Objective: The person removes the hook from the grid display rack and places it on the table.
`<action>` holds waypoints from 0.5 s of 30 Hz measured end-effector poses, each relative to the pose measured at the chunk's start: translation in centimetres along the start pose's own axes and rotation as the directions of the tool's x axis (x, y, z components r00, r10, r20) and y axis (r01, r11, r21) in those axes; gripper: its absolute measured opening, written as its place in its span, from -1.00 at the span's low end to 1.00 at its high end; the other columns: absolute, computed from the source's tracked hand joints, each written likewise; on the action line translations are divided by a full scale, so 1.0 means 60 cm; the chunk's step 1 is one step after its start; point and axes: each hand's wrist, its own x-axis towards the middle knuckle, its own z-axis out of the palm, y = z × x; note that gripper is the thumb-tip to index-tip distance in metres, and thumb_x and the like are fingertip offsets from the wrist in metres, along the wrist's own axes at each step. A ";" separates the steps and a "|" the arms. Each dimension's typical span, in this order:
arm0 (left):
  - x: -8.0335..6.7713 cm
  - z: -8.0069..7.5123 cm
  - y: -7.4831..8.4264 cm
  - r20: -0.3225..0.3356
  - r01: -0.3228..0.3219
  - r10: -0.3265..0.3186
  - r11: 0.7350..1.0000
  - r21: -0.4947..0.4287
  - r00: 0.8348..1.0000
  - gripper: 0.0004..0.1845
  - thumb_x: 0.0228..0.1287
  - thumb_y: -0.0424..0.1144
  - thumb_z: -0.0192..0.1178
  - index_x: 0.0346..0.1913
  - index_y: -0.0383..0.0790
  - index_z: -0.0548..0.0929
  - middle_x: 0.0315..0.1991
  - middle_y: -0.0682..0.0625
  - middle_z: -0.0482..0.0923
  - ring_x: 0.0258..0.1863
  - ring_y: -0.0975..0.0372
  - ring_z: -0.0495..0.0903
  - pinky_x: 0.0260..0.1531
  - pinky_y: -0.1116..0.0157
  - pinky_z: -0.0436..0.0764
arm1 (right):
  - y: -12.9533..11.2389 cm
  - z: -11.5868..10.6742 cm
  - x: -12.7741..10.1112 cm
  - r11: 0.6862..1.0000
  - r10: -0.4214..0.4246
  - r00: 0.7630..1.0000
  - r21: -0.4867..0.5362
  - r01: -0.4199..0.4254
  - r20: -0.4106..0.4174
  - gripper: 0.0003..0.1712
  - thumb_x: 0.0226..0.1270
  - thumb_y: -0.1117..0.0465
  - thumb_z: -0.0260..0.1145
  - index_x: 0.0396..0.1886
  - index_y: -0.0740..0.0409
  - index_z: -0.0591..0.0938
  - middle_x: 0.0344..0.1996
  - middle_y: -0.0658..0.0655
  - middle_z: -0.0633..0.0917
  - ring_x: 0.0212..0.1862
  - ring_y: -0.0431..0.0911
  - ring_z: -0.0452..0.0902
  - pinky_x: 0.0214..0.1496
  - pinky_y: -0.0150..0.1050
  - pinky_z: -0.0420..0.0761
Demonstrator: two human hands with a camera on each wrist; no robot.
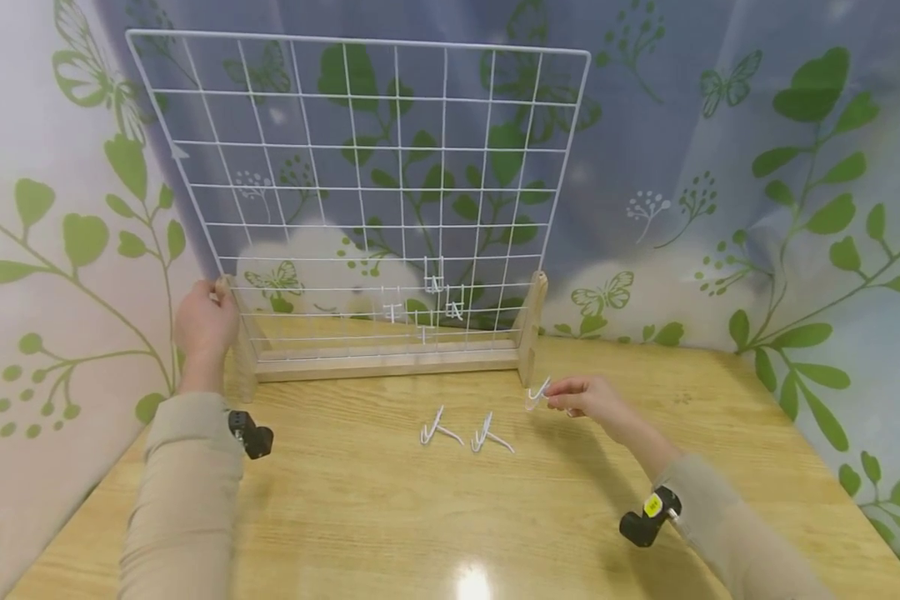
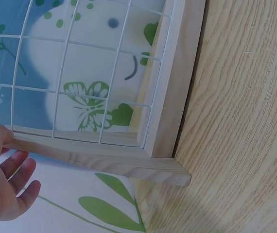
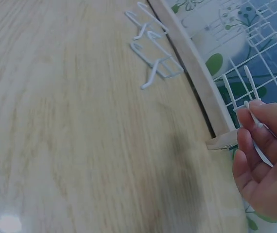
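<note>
A white wire grid panel (image 1: 397,98) stands upright in a wooden base (image 1: 390,365). At its left side my left hand (image 1: 207,323) pinches the top of the wooden side post (image 2: 104,164) between thumb and index finger, the other fingers loose. My right hand (image 1: 587,402) holds a white wire hook (image 3: 229,91) in its fingertips, its two prongs pointing away from the hand, just in front of the base's right end. Two more white hooks (image 1: 487,433) lie on the table before the base. Several hooks (image 1: 434,284) hang low on the grid.
The light wooden table (image 1: 360,500) runs in front of the base. Behind the grid and along both sides hangs a curtain (image 1: 667,150) with leaf and butterfly prints. A black camera mount (image 1: 648,517) is on each wrist.
</note>
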 end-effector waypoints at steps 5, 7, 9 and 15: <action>0.000 0.000 0.003 -0.002 0.002 -0.002 1.000 -0.010 1.000 -0.53 0.42 -0.11 -0.25 0.20 -0.37 0.32 0.02 -0.35 0.45 -0.03 -0.20 0.42 -0.03 -0.10 0.35 | 0.008 0.006 -0.002 1.000 -0.005 1.000 -0.004 0.005 0.025 -0.67 0.25 0.30 0.24 -0.06 0.46 0.56 -0.20 0.25 0.68 -0.26 -0.18 0.50 -0.27 -0.23 0.49; 0.000 0.000 0.004 -0.004 -0.003 0.003 1.000 -0.006 1.000 -0.53 0.41 -0.12 -0.24 0.19 -0.38 0.33 0.01 -0.36 0.46 -0.04 -0.20 0.43 -0.04 -0.10 0.36 | 0.011 0.009 -0.004 1.000 -0.009 1.000 -0.017 0.009 0.028 -0.68 0.23 0.31 0.25 -0.08 0.46 0.57 -0.24 0.19 0.68 -0.31 -0.19 0.47 -0.30 -0.24 0.47; 0.000 0.001 0.004 -0.002 -0.008 0.008 1.000 -0.005 1.000 -0.54 0.41 -0.13 -0.23 0.19 -0.39 0.32 0.01 -0.37 0.45 -0.04 -0.20 0.43 -0.04 -0.10 0.36 | 0.015 0.013 -0.005 1.000 -0.006 0.999 -0.028 0.007 0.034 -0.70 0.21 0.32 0.26 -0.11 0.46 0.58 -0.30 0.13 0.67 -0.39 -0.18 0.41 -0.35 -0.26 0.44; 0.001 0.002 0.002 -0.003 -0.007 0.007 1.000 0.002 1.000 -0.53 0.42 -0.11 -0.26 0.19 -0.39 0.32 0.01 -0.37 0.45 -0.03 -0.21 0.42 -0.03 -0.10 0.36 | 0.032 0.022 -0.004 0.994 -0.007 0.998 -0.105 0.013 0.062 -0.73 0.19 0.29 0.29 -0.17 0.41 0.62 -0.32 0.06 0.65 -0.46 -0.21 0.36 -0.44 -0.36 0.39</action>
